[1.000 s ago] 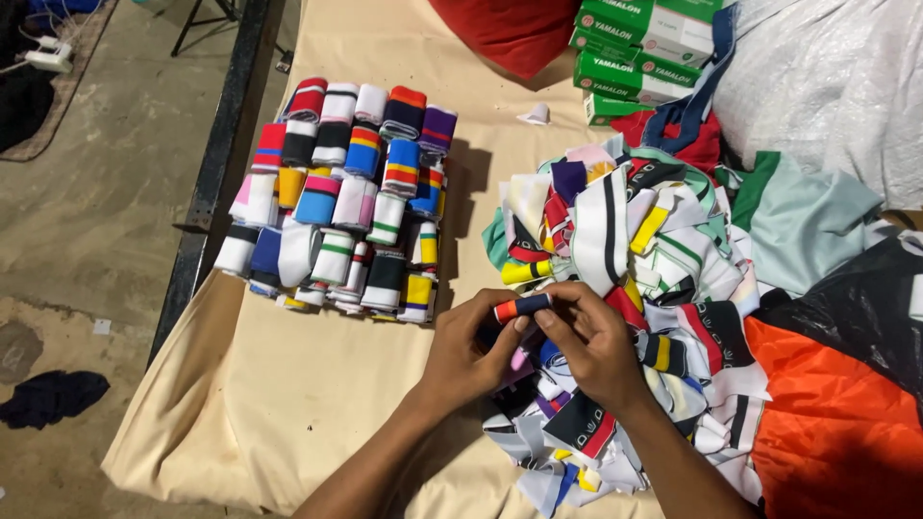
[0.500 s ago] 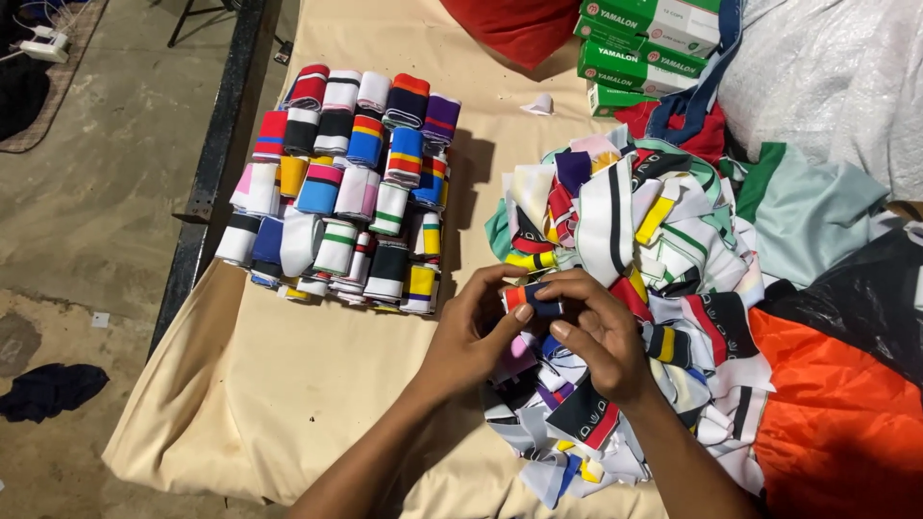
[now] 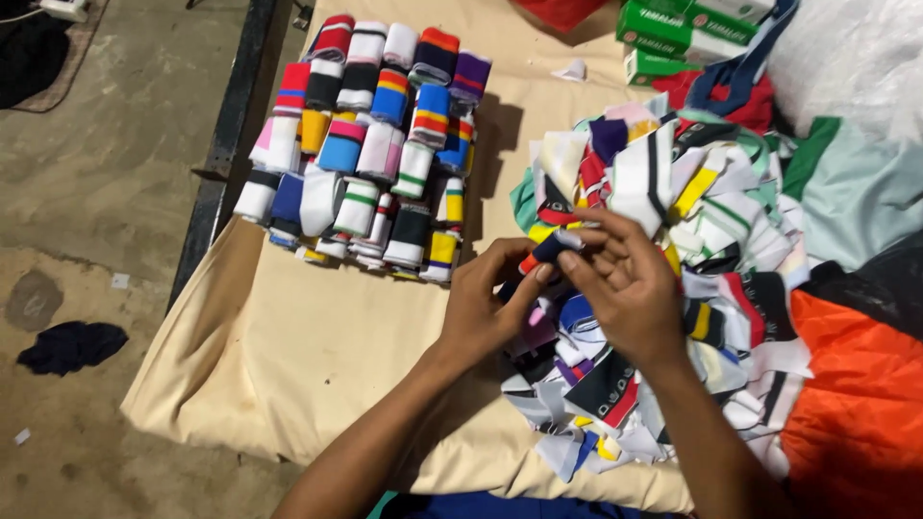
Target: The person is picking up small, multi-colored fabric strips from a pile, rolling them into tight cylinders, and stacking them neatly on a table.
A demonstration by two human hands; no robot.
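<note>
pinching a small dark-blue and red striped fabric roll (image 3: 546, 252), left hand (image 3: 486, 308) and right hand (image 3: 625, 284) fingers clamped together on it, above loose pile of striped fabric strips (image 3: 673, 288).

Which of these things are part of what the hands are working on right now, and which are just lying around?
In hand:
- left hand and right hand, both on a small folded strip
- loose strip pile
- stacked rolled strips

Lying about:
- green boxes
- orange cloth
- dark rag on the floor

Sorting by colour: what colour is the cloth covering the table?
Beige cloth, plain, seen in the head view.
</note>
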